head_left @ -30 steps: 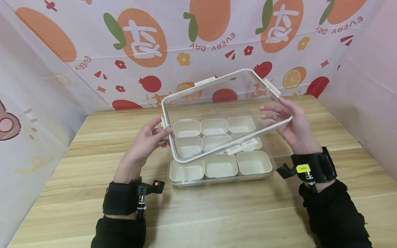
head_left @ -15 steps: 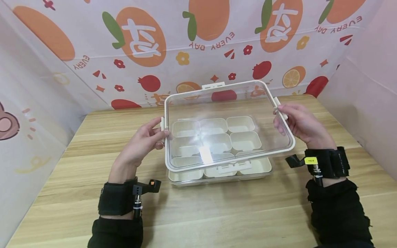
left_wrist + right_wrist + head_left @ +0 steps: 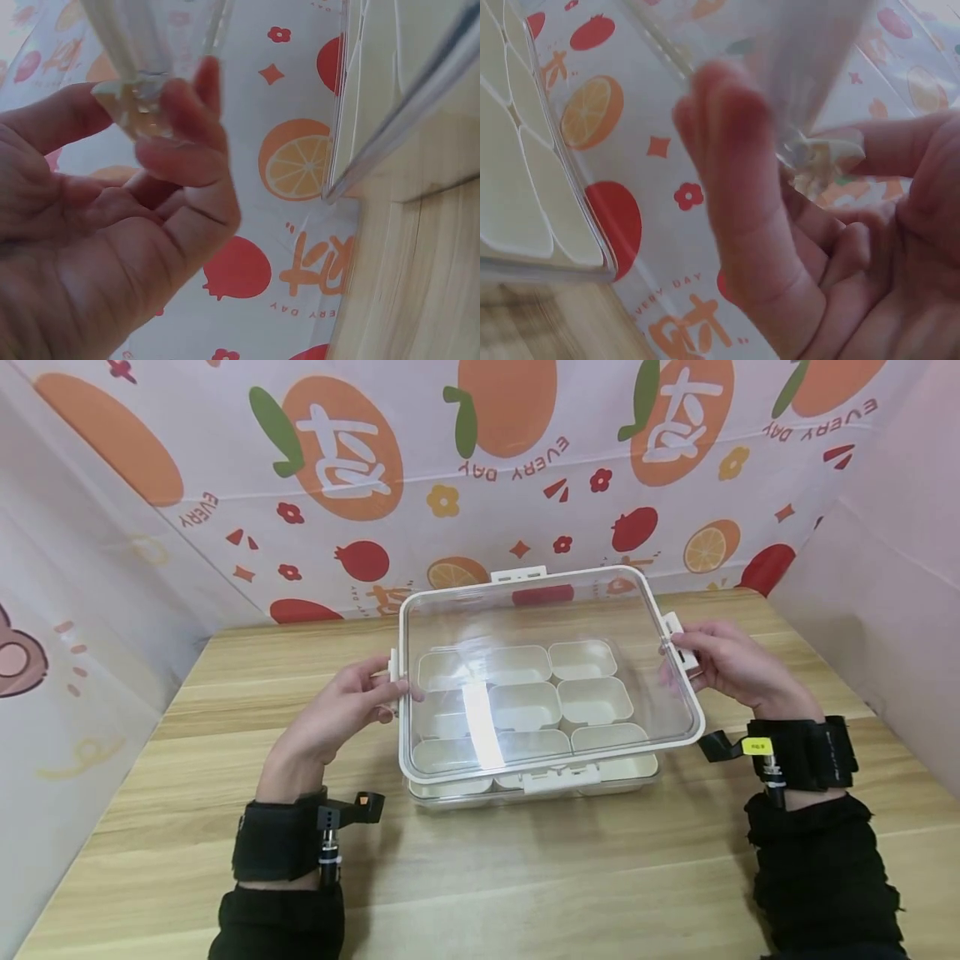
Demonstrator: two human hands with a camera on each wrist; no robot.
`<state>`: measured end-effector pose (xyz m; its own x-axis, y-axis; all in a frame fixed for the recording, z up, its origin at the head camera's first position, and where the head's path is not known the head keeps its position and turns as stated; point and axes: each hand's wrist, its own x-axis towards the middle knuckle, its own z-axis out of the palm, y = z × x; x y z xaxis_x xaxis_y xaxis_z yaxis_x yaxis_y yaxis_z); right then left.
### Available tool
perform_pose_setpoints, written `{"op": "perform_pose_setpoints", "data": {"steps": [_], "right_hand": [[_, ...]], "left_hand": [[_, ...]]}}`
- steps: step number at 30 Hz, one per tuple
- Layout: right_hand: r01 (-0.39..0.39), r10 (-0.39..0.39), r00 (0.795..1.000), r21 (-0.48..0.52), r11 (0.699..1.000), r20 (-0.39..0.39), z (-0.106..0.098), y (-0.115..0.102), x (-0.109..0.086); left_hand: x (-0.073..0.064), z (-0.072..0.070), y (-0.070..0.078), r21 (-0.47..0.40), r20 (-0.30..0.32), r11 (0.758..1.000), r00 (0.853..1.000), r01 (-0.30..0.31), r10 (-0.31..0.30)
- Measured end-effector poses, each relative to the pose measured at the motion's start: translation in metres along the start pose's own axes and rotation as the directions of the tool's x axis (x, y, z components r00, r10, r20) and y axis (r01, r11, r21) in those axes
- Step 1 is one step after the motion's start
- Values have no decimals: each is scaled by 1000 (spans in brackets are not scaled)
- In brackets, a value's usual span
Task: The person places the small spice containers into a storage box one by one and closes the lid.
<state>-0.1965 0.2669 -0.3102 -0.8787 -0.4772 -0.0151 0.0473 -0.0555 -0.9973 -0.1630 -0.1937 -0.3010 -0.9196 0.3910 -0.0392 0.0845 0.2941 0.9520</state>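
Observation:
A clear lid (image 3: 555, 618) with a white rim and white side clips is held above a clear storage box (image 3: 540, 797). Inside the box sit several cream cups (image 3: 596, 700) in rows, seen through the lid. My left hand (image 3: 337, 714) pinches the lid's left edge by its clip, thumb on top. On the opposite side, my right hand (image 3: 738, 668) grips the edge at the right clip (image 3: 681, 642). Both wrist views show fingers around a clip, the left clip (image 3: 135, 109) and the right one alike. The lid's right side tilts slightly up, and the box shows below its front edge.
The box stands on a light wooden table (image 3: 525, 885). Behind it hangs a white cloth (image 3: 480, 510) printed with fruit, and pale cloths cover both sides. Each wrist wears a black strap (image 3: 802, 760) with a small camera mount.
The lid has come down from a steep tilt to nearly level over the box. My right hand has moved from the lid's corner outward to its right clip; the left hand keeps its hold.

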Motion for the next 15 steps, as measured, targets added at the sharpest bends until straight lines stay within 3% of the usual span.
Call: {"op": "perform_pose_setpoints", "data": {"steps": [5, 11, 15], "right_hand": [[-66, 68, 998, -108, 992, 10, -6, 3, 1], [-144, 142, 990, -250, 957, -25, -11, 7, 2], [-189, 185, 982, -287, 939, -40, -12, 11, 4]], "left_hand": [[1, -1, -2, 2, 43, 999, 998, 43, -43], [3, -1, -5, -18, 40, 998, 997, 64, -63], [4, 0, -7, 38, 29, 997, 997, 69, -70]]}}
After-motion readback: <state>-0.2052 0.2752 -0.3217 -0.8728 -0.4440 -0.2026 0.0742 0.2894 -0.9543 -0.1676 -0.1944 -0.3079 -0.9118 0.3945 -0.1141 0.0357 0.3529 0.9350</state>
